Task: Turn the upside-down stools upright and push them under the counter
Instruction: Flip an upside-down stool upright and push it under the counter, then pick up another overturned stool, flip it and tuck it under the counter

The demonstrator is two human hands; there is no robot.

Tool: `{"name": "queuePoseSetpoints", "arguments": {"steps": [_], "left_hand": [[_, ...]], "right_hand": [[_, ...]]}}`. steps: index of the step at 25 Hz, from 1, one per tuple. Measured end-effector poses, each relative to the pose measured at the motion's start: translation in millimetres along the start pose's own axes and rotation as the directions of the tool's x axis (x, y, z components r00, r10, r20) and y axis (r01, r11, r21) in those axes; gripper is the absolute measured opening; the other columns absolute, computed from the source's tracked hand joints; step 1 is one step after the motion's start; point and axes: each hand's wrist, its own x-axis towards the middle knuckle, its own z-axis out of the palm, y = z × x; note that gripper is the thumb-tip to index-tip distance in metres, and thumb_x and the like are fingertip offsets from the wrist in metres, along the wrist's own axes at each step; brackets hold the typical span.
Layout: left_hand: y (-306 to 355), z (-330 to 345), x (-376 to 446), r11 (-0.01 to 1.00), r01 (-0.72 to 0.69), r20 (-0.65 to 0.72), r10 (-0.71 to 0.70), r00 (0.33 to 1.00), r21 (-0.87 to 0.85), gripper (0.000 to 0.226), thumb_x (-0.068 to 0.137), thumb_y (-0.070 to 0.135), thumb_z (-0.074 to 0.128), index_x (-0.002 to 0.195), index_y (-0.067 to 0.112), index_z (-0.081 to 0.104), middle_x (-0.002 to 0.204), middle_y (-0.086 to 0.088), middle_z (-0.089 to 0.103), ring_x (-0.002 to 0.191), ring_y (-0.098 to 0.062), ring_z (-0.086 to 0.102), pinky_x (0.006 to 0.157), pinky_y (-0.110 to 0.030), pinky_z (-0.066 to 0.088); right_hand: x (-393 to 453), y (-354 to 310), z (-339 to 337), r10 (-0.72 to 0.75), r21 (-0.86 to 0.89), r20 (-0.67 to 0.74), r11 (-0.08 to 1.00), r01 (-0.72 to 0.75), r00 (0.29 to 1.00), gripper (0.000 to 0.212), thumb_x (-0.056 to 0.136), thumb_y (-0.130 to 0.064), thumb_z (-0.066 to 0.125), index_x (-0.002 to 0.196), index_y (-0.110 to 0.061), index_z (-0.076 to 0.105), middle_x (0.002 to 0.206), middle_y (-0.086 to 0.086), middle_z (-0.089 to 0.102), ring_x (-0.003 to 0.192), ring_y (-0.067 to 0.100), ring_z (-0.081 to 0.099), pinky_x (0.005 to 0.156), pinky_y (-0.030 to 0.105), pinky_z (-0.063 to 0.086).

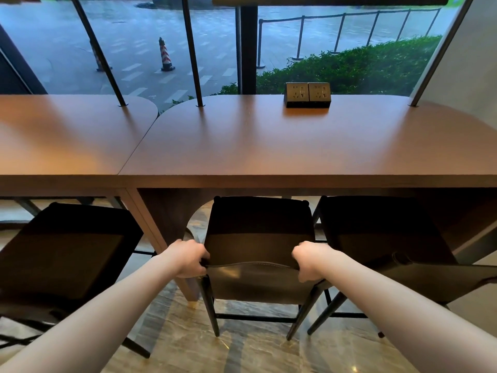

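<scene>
I have the middle black leather-backed stool (259, 249) standing upright on its dark metal legs, its seat already partly beneath the long brown wooden tabletop (269, 146). My left hand (188, 258) is curled tight around the left end of its low backrest and my right hand (309, 261) around the right end, both grips pressed closed on the top edge. This looks like the pushing step, not the turning one. Next I judge I need an even, straight shove with both arms so the legs slide squarely between the two neighbouring black stools, left (61, 254) and right (382, 232), without bumping them.
</scene>
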Motion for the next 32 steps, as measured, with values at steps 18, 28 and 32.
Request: {"name": "queuePoseSetpoints", "arguments": {"steps": [18,28,32], "left_hand": [[-67,12,-155,0.452,-0.157,-0.323,-0.318,0.892,-0.878,0.021,0.098,0.028,0.06,0.113,0.038,0.071,0.149,0.008,0.046,0.138,-0.013,0.043,0.115,-0.041,0.036],[-128,62,-317,0.196,-0.293,-0.352,-0.544,0.761,-0.936,0.027,0.097,0.017,0.06,0.118,0.029,0.072,0.147,0.006,0.052,0.134,-0.004,0.047,0.101,-0.014,0.033],[-149,93,-397,0.135,-0.354,-0.351,-0.654,0.67,-0.926,0.027,0.098,0.022,0.059,0.118,0.034,0.071,0.146,0.009,0.053,0.13,-0.001,0.049,0.108,-0.021,0.035]], "right_hand": [[-30,-169,-98,-0.062,0.717,-0.437,0.579,0.389,0.897,0.048,0.09,-0.023,0.069,0.136,-0.022,0.054,0.133,-0.002,0.058,0.116,0.012,0.057,0.083,0.015,0.047],[-112,-349,-125,-0.181,0.731,-0.58,0.315,0.605,0.794,0.045,0.091,-0.021,0.066,0.134,-0.027,0.055,0.129,-0.008,0.06,0.115,0.009,0.059,0.082,0.021,0.052],[-161,-429,-122,-0.27,0.675,-0.625,0.286,0.68,0.733,0.048,0.093,-0.022,0.064,0.138,-0.027,0.051,0.136,-0.011,0.055,0.12,0.007,0.056,0.095,0.026,0.047]]}}
